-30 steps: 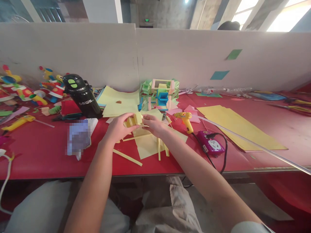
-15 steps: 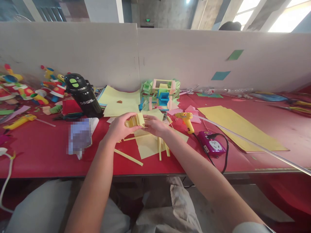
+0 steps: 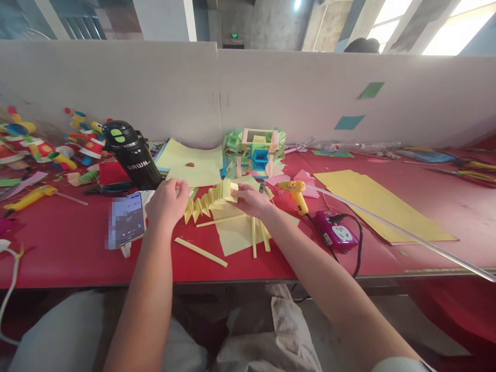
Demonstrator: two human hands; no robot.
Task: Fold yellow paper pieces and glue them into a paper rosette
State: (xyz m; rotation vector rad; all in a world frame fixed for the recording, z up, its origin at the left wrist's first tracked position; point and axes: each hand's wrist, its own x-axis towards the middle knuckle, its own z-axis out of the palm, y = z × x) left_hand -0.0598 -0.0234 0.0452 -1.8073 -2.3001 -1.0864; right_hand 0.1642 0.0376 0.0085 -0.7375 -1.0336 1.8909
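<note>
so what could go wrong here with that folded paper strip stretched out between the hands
The yellow accordion strip is stretched between the left hand and the right hand; a harder pull could flatten the folds or tear the thin paper. The glue gun stands close beside the right hand, plugged into the purple power strip, so its tip may be hot, and a forearm could snag its black cord and tip it.

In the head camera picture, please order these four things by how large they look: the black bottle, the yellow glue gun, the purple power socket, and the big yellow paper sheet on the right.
1. Big yellow paper sheet, clearly largest.
2. Black bottle.
3. Purple power socket and yellow glue gun: they look about alike, so I do not rank them.
</note>
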